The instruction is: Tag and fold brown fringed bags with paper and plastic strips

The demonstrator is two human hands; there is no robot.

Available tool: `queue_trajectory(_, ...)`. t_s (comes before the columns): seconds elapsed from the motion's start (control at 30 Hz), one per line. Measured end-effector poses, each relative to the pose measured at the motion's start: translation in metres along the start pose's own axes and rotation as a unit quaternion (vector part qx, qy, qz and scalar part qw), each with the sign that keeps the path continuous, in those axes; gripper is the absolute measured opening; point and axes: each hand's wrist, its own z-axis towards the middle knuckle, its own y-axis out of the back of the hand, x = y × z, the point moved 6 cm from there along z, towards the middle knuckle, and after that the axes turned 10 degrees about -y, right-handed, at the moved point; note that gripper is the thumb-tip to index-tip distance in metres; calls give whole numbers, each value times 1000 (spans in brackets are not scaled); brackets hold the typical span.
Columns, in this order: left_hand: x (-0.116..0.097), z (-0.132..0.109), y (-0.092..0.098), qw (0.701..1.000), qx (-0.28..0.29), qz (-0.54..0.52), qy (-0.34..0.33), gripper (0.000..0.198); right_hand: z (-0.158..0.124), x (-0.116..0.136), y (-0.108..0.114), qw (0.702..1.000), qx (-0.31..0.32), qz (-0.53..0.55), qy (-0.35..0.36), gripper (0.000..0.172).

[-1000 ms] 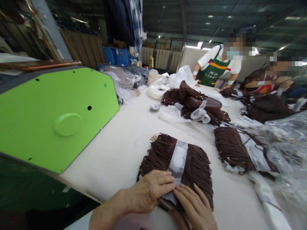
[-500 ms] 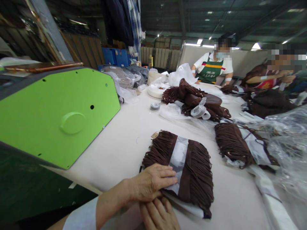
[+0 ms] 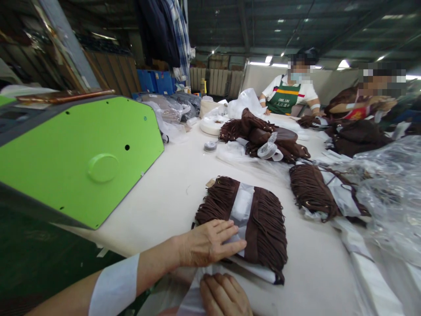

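Note:
A brown fringed bag (image 3: 263, 224) lies on the white table (image 3: 164, 197) in front of me, with a strip of white paper (image 3: 241, 210) across its middle. My left hand (image 3: 207, 241) rests flat on the bag's near end, fingers stretched over the paper. My right hand (image 3: 223, 296) is at the bottom edge, fingers curled on a sheet of white paper or plastic (image 3: 197, 294) that lies under the bag.
A green machine cover (image 3: 82, 158) stands on the left. More brown fringed bags (image 3: 312, 188) and a pile (image 3: 263, 136) lie further back, clear plastic bags (image 3: 388, 184) to the right. Two other people (image 3: 289, 96) work at the far end.
My right hand has slid off the bag toward me, down to the sheet at the table's near edge. My left hand stays pressed on the bag.

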Motion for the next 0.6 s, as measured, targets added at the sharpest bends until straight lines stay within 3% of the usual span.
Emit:
queue_trajectory(0.23,3,11,3,998,49,24,-4,43,-2,1,12,999,21,-12,-25,34)
queue_trajectory(0.6,-11,8,-1,988,-28,153,-19,33,-6,0,29,999,-19,-40,-30,37)
